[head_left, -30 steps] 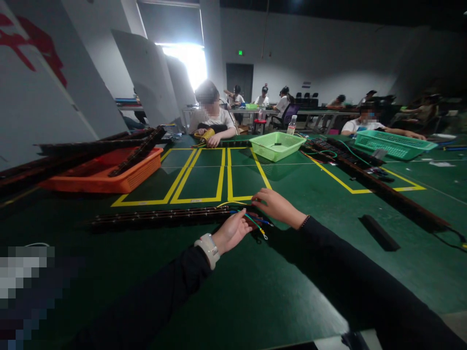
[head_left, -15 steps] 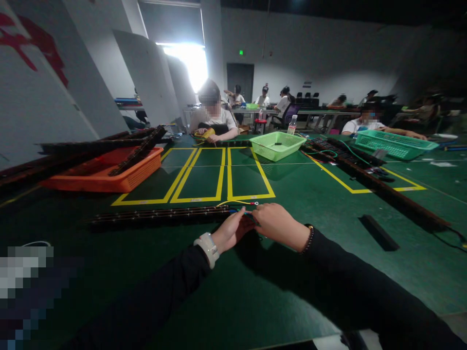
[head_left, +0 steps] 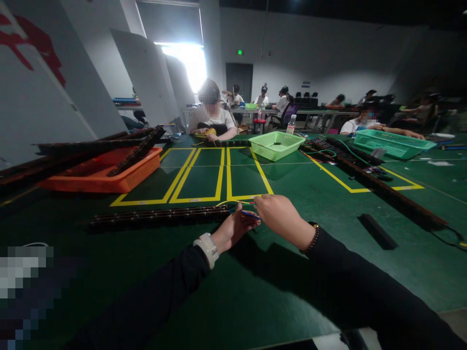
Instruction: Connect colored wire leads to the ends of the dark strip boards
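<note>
Going L to R from where I stand: an orange basket [head_left: 140,176] at far L, w/ dark strips [head_left: 140,151] lying over it. Nearer the person, a long dark strip [head_left: 156,215] lies flat on the green surface [head_left: 226,301], long axis side to side, approx. square to the person's view. Its wired end is the R one, so the strip's body lies L of both hands' fingers & only wires run R to them.

The L hand [head_left: 233,228] is the nearer, just beside that R end, palm partly up, thumb raised apart from part-curled fingers. A blue wire [head_left: 251,215] runs R along those fingers; can't tell if they grip it. A yellow wire [head_left: 233,201] arcs past on the far side of the L thumb, its red part meeting the fingertips of the R hand [head_left: 282,216]. That hand is back-up, angled in from the R, fingers bunched; tips are part hidden, so can't tell how tightly they close or which wire, if any, they have.

Light-green basket [head_left: 268,152] sits well beyond. Short black piece [head_left: 377,232] lies apart, far R.
</note>
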The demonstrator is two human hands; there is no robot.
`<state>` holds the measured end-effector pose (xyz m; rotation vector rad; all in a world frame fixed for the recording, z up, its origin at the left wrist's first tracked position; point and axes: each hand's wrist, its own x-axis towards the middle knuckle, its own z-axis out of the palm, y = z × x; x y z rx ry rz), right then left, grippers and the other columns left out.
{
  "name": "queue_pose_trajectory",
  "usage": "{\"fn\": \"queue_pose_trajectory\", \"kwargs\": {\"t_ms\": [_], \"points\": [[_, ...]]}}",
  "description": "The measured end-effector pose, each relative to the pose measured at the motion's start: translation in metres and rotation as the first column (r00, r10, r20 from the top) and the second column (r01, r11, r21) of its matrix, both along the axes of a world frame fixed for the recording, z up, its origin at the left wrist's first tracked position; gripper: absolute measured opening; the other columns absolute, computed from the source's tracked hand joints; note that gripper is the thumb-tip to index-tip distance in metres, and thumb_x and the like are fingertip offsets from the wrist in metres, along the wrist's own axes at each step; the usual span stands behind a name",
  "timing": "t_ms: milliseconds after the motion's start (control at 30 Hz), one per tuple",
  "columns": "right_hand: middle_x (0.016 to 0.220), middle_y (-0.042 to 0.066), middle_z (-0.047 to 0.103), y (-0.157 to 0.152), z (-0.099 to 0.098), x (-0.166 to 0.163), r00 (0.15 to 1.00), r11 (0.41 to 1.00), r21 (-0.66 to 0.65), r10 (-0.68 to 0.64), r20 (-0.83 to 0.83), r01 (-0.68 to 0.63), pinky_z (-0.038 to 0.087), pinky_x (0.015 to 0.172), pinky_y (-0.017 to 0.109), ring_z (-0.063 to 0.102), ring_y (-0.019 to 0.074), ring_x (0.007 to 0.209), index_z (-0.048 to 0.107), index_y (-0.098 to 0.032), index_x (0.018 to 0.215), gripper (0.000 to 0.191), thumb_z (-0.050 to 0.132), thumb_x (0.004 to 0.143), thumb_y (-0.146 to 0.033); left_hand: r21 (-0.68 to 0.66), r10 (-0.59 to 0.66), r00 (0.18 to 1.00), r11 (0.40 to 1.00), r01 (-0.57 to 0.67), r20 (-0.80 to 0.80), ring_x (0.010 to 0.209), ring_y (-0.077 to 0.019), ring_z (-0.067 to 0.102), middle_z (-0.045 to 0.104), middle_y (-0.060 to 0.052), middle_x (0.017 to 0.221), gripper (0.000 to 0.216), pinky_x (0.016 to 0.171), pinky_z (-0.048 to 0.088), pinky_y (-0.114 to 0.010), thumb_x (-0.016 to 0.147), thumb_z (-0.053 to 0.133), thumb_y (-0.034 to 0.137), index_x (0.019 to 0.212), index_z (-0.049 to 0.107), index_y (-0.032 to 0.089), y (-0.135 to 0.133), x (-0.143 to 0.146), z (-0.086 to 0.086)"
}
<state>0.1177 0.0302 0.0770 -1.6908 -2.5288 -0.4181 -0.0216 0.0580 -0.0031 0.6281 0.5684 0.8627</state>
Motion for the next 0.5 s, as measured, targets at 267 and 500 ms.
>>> {"fn": "queue_pose_trajectory", "kwargs": {"t_ms": [267,500], "points": [[0.086,0.007,0.067,0.04,-0.026,0.025,0.993,0.988,-0.121,-0.1,-0.064,0.092,0.04,0.064,0.023,0.063,0.0186,0.082,0.064,-0.019,0.091,0.023,0.044,0.091,-0.029,0.008,0.019,0.999,1.0,-0.018,-0.048,0.074,-0.0168,0.063,0.065,-0.01,0.075,0.027,0.085,0.047,-0.035,0.088,0.048,0.031,0.077,0.06,0.01,0.001,0.001,-0.001],[0.089,0.012,0.068,0.042,-0.04,0.023,0.998,0.981,-0.195,-0.013,0.058,0.024,0.043,0.072,0.026,0.064,0.0209,0.085,0.067,-0.015,0.09,0.023,0.046,0.089,-0.026,-0.007,0.017,0.998,1.0,-0.017,-0.056,0.076,-0.0166,0.064,0.065,-0.01,0.075,0.027,0.084,0.048,-0.035,0.091,0.04,0.022,0.076,0.058,0.01,0.002,0.001,-0.003]]}}
